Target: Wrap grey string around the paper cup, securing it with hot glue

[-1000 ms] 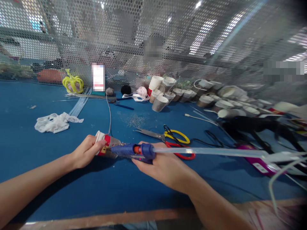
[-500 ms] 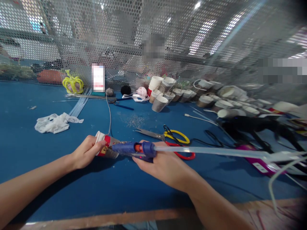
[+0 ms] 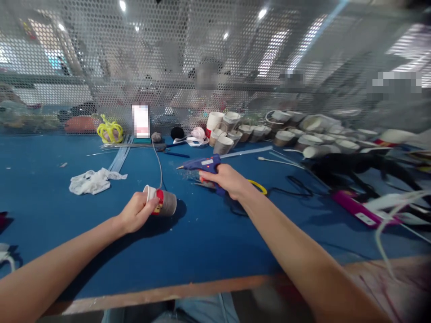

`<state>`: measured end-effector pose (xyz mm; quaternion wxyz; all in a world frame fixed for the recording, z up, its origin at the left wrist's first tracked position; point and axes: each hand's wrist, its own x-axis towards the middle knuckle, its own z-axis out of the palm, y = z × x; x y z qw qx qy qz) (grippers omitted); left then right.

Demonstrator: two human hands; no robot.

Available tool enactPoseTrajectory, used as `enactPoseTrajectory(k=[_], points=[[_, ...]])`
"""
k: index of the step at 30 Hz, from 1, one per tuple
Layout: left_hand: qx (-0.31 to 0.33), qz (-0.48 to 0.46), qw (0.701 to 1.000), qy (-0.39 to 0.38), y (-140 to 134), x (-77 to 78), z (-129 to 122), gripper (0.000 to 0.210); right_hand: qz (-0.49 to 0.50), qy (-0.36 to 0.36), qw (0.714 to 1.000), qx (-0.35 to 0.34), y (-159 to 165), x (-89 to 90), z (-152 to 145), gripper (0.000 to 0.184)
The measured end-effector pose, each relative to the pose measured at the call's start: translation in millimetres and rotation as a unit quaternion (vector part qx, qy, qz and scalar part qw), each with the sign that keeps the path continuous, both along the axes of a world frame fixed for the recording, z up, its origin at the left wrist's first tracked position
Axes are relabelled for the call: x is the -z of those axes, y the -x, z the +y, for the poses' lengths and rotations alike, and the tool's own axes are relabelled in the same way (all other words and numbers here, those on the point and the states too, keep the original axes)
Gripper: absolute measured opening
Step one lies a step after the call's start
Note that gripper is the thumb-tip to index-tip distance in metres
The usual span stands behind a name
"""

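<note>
My left hand [image 3: 137, 211] is closed round a paper cup [image 3: 168, 204] tipped on its side, its white rim toward the left. Grey yarn covers the cup's base end, and a red printed band shows beside my thumb. From the cup a grey strand [image 3: 159, 163] runs back to a small grey yarn ball [image 3: 156, 137]. A blue hot glue gun [image 3: 202, 164] is gripped in my right hand [image 3: 229, 180], its nozzle pointing left and apart from the cup. A clear glue stick [image 3: 247, 152] sticks out of its rear. Scissors with a yellow handle [image 3: 258, 186] lie partly hidden under my right arm.
Several yarn-wrapped cups [image 3: 224, 144] stand along the mesh screen [image 3: 161, 67]. At the left lie a crumpled white plastic bag [image 3: 90, 181] and a lit phone [image 3: 140, 121] stands behind it. A purple power strip [image 3: 357, 211] and cables lie at the right.
My right hand has moved the glue gun away from the cup, backward, and turned it so its side shows. My left hand still holds the cup, and the view has shifted slightly.
</note>
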<state>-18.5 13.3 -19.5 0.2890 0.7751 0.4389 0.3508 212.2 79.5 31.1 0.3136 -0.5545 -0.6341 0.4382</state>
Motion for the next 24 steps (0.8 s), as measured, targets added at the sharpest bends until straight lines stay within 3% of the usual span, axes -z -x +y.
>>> enactPoseTrajectory(k=[7, 10, 17, 21, 24], points=[[0.014, 0.039, 0.995, -0.095, 0, 0.8, 2, 0.034, -0.022, 0.039, 0.998, -0.046, 9, 5.3, 34, 0.013], [0.016, 0.038, 0.993, -0.109, 1, 0.5, 1, 0.034, -0.067, 0.034, 0.996, -0.056, 14, 7.9, 41, 0.020], [0.042, 0.040, 0.994, -0.088, 0, 2.6, 0, 0.033, -0.212, -0.002, 0.977, 0.010, 13, 15.4, 56, 0.041], [0.035, 0.043, 0.993, -0.100, 0, 2.4, 1, 0.035, -0.245, -0.039, 0.968, 0.025, 20, 12.5, 50, 0.037], [0.047, 0.042, 0.993, -0.101, -2, -0.2, 0, 0.035, -0.222, -0.051, 0.973, -0.032, 38, 7.4, 27, 0.045]])
